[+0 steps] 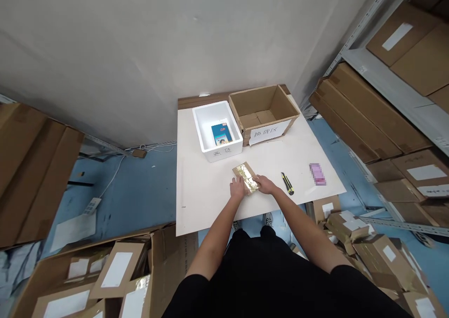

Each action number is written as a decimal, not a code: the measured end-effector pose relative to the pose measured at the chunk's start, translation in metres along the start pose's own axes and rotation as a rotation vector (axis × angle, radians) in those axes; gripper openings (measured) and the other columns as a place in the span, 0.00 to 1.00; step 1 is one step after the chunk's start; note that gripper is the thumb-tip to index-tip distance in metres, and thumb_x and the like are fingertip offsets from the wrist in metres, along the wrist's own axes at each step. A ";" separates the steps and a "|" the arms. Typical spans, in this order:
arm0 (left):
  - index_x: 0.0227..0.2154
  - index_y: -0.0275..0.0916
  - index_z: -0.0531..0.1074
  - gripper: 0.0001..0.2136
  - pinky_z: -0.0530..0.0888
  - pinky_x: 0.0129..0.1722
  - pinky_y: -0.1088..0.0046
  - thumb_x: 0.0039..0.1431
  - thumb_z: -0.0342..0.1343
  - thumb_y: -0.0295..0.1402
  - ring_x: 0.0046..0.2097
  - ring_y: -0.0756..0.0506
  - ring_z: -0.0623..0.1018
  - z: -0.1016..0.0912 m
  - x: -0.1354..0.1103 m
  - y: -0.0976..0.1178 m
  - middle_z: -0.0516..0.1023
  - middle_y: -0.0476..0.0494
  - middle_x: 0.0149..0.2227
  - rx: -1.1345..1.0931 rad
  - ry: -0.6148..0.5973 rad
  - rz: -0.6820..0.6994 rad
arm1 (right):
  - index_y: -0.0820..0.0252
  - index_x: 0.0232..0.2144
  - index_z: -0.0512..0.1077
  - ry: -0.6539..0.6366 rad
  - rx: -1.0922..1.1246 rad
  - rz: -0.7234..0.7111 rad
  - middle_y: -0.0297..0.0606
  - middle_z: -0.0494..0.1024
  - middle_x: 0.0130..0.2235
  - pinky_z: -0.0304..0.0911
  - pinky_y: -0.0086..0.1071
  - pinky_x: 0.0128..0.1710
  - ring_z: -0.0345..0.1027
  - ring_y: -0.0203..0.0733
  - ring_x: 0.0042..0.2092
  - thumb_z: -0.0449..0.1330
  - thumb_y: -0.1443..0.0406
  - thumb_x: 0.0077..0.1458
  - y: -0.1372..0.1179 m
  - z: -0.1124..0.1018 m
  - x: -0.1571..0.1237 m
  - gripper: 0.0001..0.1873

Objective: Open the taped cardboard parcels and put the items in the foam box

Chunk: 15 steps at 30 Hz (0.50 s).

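A small brown cardboard parcel (244,174) wrapped in shiny tape lies on the white table (203,191). My left hand (237,188) grips its near left edge, fingers curled on it. My right hand (264,184) holds its near right corner. A utility knife (287,183) with a yellow and black handle lies just right of my right hand.
At the back of the table stand a white foam box (231,147) holding a blue booklet (220,133) and an open cardboard box (270,121) with a paper label. A pink object (317,174) lies at the right. Piles of parcels flank me on the floor; shelves with cartons stand right.
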<state>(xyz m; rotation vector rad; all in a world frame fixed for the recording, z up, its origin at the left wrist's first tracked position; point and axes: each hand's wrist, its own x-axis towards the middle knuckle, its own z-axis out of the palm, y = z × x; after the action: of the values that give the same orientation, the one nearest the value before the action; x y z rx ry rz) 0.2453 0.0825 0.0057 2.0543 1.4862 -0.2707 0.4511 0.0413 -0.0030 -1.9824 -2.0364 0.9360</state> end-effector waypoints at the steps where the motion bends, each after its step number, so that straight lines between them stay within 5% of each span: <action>1: 0.73 0.43 0.58 0.46 0.63 0.68 0.45 0.55 0.70 0.45 0.75 0.24 0.53 -0.002 0.000 0.002 0.53 0.28 0.76 0.029 -0.003 -0.006 | 0.51 0.66 0.73 0.008 0.014 -0.003 0.46 0.69 0.70 0.64 0.46 0.66 0.64 0.54 0.69 0.67 0.71 0.53 0.002 0.000 0.000 0.38; 6: 0.73 0.42 0.56 0.46 0.57 0.72 0.49 0.57 0.70 0.48 0.79 0.29 0.42 -0.019 0.004 0.001 0.41 0.32 0.80 0.124 -0.071 0.005 | 0.55 0.74 0.62 0.174 0.063 0.074 0.49 0.57 0.76 0.54 0.52 0.72 0.50 0.54 0.75 0.60 0.66 0.64 0.044 -0.009 -0.014 0.37; 10: 0.78 0.43 0.46 0.52 0.59 0.72 0.50 0.58 0.66 0.56 0.79 0.28 0.42 -0.021 0.005 -0.005 0.43 0.34 0.80 0.159 -0.064 -0.038 | 0.59 0.72 0.63 0.229 0.053 0.319 0.53 0.65 0.72 0.57 0.50 0.70 0.57 0.55 0.72 0.59 0.65 0.65 0.119 -0.024 -0.033 0.35; 15: 0.79 0.43 0.41 0.55 0.63 0.71 0.53 0.59 0.64 0.59 0.79 0.29 0.43 -0.007 0.005 0.005 0.40 0.37 0.80 0.210 -0.082 -0.089 | 0.65 0.72 0.61 0.052 0.083 0.618 0.58 0.74 0.63 0.68 0.39 0.57 0.74 0.53 0.60 0.59 0.62 0.67 0.193 -0.019 -0.058 0.35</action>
<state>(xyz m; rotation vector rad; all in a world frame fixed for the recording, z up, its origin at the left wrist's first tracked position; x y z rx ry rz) 0.2503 0.0890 0.0107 2.1128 1.5567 -0.5613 0.6313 -0.0206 -0.0707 -2.6042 -1.3348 1.0241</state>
